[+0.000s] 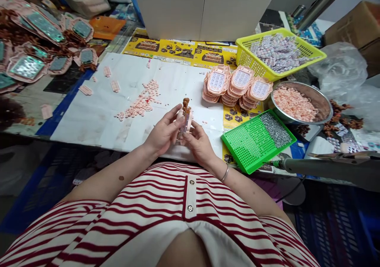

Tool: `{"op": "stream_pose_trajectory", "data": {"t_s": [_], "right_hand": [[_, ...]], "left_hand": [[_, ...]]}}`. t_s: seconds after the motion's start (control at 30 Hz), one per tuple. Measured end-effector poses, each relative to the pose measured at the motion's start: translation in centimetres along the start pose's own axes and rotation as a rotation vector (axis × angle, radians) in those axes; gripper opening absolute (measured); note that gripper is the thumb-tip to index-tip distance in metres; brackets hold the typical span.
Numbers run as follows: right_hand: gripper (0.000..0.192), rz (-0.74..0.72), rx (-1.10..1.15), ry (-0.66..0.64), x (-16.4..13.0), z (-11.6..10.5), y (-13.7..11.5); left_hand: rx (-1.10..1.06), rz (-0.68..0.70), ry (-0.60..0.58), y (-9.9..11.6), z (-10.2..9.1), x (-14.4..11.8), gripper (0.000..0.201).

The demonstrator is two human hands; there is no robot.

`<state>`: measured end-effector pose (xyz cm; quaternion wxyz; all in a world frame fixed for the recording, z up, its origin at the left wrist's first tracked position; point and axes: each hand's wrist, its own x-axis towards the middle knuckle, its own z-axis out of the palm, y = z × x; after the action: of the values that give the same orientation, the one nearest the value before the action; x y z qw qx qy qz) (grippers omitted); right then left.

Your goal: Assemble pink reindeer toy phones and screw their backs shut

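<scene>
Between my two hands, over the front of the white work sheet (115,71), is a toy phone (186,120) turned edge-on, in pink plastic with a brown figure at its top. My left hand (164,131) grips its left side, the thumb lying against it. From the right, my right hand (199,140) closes on its lower part. My fingers hide much of the toy. Small round pink pieces (141,102) lie scattered on the sheet to the left of my hands. To the right stand stacks of pink casings (218,81) with printed keypads.
A yellow basket (308,57) of small printed pieces stands at the back right. Nearer are a metal bowl (326,110) of pink parts and a green tray (237,140) with screws. Finished-looking toys (44,25) pile up on the left. A large carton (204,13) stands behind.
</scene>
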<state>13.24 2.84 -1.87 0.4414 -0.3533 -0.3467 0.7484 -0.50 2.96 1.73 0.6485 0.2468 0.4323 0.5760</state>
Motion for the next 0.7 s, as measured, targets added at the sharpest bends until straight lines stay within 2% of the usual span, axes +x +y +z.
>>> {"op": "stream_pose_trajectory", "data": {"t_s": [0.13,0.37,0.5,0.6,0.7], "right_hand": [[0.072,-0.06,-0.079,0.016,0.1,0.0,0.4],[0.068,-0.102,-0.107,0.035,-0.1,-0.4,0.5],[0.065,-0.122,-0.138,0.034,-0.3,-0.9,0.3],[0.062,-0.104,-0.179,-0.052,-0.7,-1.0,-0.3],[0.052,-0.078,-0.279,-0.218,-1.0,-1.0,-0.9]], "left_hand": [[0.065,0.002,-0.021,-0.1,0.5,-0.1,0.07],[0.108,-0.006,-0.03,-0.7,1.2,-0.2,0.077],[0.103,-0.002,-0.101,-0.7,0.8,-0.2,0.065],[0.077,-0.033,-0.138,-0.1,-0.1,0.1,0.068],[0.0,-0.121,-0.184,0.3,-1.0,0.4,0.068]]}}
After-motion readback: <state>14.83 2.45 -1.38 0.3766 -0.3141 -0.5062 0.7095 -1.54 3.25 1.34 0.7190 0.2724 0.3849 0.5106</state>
